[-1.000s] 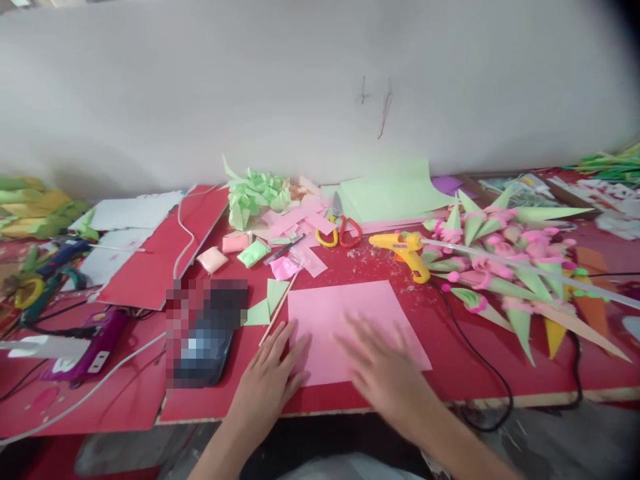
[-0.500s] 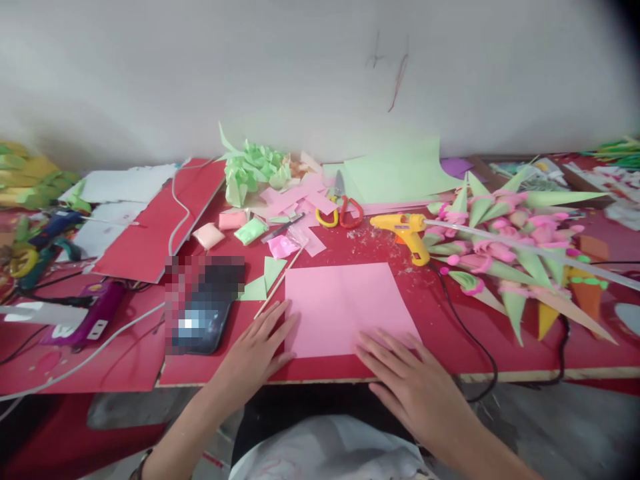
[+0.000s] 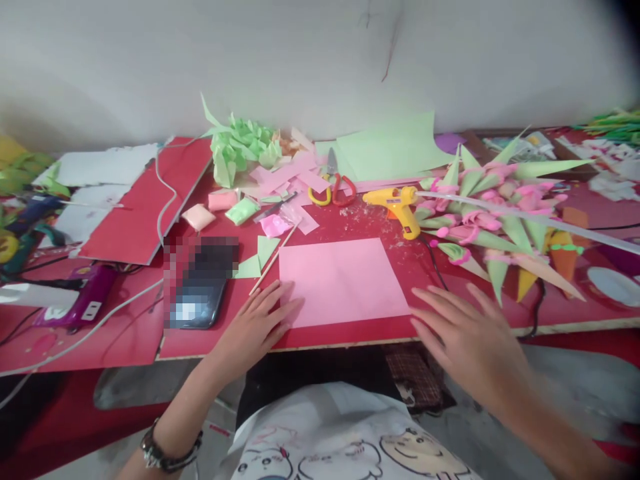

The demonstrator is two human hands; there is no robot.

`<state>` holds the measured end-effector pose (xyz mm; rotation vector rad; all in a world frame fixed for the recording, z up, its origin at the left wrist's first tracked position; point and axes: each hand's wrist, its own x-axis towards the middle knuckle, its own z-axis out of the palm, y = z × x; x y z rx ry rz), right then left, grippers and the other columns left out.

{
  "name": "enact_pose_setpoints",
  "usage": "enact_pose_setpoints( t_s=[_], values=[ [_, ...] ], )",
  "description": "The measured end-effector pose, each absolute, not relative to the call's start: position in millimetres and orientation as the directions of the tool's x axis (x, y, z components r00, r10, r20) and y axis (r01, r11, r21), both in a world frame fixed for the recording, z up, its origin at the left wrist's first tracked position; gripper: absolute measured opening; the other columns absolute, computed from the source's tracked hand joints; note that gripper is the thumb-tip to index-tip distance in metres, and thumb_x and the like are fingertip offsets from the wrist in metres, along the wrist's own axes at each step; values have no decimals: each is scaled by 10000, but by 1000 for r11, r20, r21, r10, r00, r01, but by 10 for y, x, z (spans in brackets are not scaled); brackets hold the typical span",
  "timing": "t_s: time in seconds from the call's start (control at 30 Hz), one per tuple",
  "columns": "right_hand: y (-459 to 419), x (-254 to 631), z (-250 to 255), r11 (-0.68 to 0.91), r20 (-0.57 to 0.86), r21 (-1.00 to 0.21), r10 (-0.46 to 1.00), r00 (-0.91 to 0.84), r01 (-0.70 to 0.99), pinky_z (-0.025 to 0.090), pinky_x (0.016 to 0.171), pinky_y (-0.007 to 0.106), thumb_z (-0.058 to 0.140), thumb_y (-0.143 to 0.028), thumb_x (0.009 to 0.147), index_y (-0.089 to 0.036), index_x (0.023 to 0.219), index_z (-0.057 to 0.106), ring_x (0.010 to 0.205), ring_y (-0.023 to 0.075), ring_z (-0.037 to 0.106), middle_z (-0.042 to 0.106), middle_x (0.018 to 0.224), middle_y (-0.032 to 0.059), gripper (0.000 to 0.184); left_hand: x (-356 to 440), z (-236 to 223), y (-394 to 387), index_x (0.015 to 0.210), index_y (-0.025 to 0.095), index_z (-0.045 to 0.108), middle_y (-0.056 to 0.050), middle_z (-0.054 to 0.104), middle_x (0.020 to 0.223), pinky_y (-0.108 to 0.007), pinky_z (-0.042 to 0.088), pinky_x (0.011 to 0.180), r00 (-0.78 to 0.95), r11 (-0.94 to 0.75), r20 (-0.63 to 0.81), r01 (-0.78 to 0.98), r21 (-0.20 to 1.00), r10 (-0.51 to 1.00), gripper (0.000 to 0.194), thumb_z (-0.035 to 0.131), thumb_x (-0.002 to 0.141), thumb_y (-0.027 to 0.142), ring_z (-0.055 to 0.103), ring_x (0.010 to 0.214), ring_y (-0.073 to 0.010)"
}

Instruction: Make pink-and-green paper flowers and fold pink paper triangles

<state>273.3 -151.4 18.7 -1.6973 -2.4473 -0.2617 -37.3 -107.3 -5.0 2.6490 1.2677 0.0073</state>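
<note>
A sheet of pink paper [image 3: 343, 280] lies flat on the red tabletop in front of me. My left hand [image 3: 265, 320] is open, its fingertips resting over the sheet's left edge. Just off the right edge is my right hand [image 3: 465, 327], open with fingers spread and nothing in it. A thin wooden stick [image 3: 273, 260] slants along the paper's upper left, beside cut green paper pieces [image 3: 259, 259]. Beyond the sheet's upper right corner sits a yellow glue gun [image 3: 400, 203] with a long clear glue stick in its back.
A phone [image 3: 203, 287], partly pixelated, lies left of the paper. Behind are scissors [image 3: 333, 190], pink paper scraps [image 3: 287, 177], small clay-like packets [image 3: 243, 211] and green paper [image 3: 395, 150]. Pink-and-green paper flowers [image 3: 500, 220] pile up at right. A purple power strip [image 3: 83, 300] and cables occupy the left.
My right hand has moved right, off the pink paper and past its edge. The left hand stays at the left edge. The whole view has shifted slightly.
</note>
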Motion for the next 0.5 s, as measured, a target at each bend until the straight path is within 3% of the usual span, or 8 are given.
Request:
enact_pose_setpoints(
  t_s=[0.07,0.17,0.23,0.33,0.43,0.5],
  values=[
    [-1435,2516,161,403,248,-1,887,-390,915,237,1001,431,378,-280,851,-186,1063,592,1085,212,491,580,1148,69,315,-336,-38,-1120,1323,303,251,-4,225,1421,-403,234,1041,616,-597,-75,782,176,784,450,309,878,325,175,1304,-176],
    [-1363,2189,7,614,136,-87,787,-601,785,279,982,409,435,-401,819,-243,1282,377,1243,230,310,355,1361,61,492,-265,-51,-1224,1326,262,257,-27,233,1418,-417,233,1040,578,-563,-50,808,173,815,565,405,815,451,202,1294,-205],
    [-1362,2063,-117,639,129,-108,769,-627,762,272,988,400,449,-378,821,-217,1267,398,1242,228,309,346,1365,83,477,-221,-70,-1300,1309,258,298,-29,270,1402,-414,245,1034,557,-544,-24,819,182,830,588,448,784,475,236,1278,-214],
    [-1399,2048,-226,657,230,-136,749,-621,742,243,1006,386,437,-336,843,-226,1146,518,1147,187,427,493,1256,55,333,-174,-81,-1389,1245,256,402,-32,403,1318,-369,320,984,528,-524,35,830,194,849,484,476,792,410,359,1196,-203],
    [-1410,2137,-218,699,334,-163,703,-628,696,240,1009,363,411,-264,865,-245,968,603,909,122,552,638,1028,-2,219,-140,-49,-1410,1110,260,526,-15,556,1138,-303,406,841,581,-591,110,790,164,807,293,449,831,307,508,993,-158],
    [-1381,2189,-170,714,378,-147,680,-629,684,249,1003,358,389,-184,870,-222,873,614,763,96,564,669,872,-15,229,-111,-4,-1375,1021,240,568,-2,622,982,-278,418,735,660,-682,182,723,110,729,228,415,852,230,555,837,-128]
  ],
)
